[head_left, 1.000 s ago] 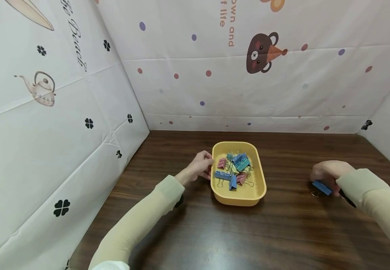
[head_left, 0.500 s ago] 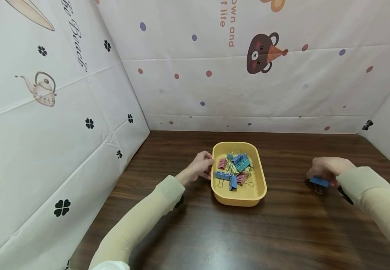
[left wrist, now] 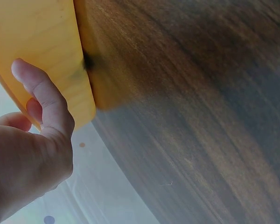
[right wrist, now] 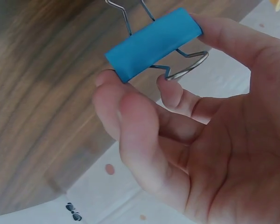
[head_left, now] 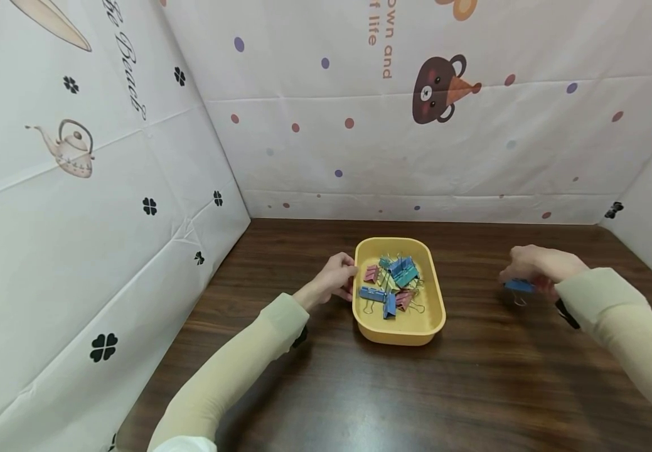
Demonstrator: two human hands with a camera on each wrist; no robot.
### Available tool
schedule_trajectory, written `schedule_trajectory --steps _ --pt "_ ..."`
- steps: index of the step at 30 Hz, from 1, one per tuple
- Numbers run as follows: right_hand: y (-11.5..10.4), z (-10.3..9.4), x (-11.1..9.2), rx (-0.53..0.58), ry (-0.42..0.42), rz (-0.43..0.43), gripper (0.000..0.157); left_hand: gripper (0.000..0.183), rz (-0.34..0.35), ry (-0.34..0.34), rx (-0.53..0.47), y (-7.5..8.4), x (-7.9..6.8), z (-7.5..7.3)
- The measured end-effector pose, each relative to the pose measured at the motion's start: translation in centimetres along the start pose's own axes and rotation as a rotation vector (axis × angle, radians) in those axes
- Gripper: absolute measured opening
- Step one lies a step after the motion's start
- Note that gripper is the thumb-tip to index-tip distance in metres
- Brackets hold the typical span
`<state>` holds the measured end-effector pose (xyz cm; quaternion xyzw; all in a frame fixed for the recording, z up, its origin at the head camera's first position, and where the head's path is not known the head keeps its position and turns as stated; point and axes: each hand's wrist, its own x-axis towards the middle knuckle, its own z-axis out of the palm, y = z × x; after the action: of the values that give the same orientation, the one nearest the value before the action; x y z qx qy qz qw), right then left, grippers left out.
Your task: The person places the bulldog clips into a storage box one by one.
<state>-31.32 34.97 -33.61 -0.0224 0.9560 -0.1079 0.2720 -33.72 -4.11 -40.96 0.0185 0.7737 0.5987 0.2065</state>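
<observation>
A yellow tray [head_left: 399, 334] stands on the table with several binder clips [head_left: 405, 276] inside, coloured blue, teal, red and yellow. At its left side, my left hand [head_left: 334, 277] grips the rim; in the left wrist view, one finger [left wrist: 45, 91] lies along the tray's outer wall [left wrist: 60, 42]. Off to the right, my right hand [head_left: 543, 267] holds a blue binder clip [head_left: 519, 286] just above the table. The right wrist view has this clip [right wrist: 154, 44] pinched at its two ends between thumb and fingers, its wire handles sticking out on both sides.
The dark wooden table [head_left: 455, 395] runs back to a patterned white sheet [head_left: 303, 150] behind. A similar sheet [head_left: 122, 263] borders the left side, and another rises at the far right.
My right hand has moved back and a little to the left, carrying the blue binder clip, which has turned in the fingers. The left hand and the tray stay put.
</observation>
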Motion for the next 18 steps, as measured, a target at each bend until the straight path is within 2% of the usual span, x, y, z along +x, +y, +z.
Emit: schedule_trajectory --steps 4,10,18 --pt "-0.7 -0.5 0.3 -0.018 0.005 -0.02 0.035 0.016 0.001 -0.002 -0.001 0.0 0.0 0.0" --pt "-2.0 -1.2 0.2 -0.101 0.039 -0.038 0.048 0.017 -0.003 -0.005 0.0 0.0 0.0 -0.1" --pt "-4.3 -1.8 -0.4 -0.18 0.105 -0.067 0.041 0.02 -0.005 -0.004 0.003 0.0 0.0 -0.1"
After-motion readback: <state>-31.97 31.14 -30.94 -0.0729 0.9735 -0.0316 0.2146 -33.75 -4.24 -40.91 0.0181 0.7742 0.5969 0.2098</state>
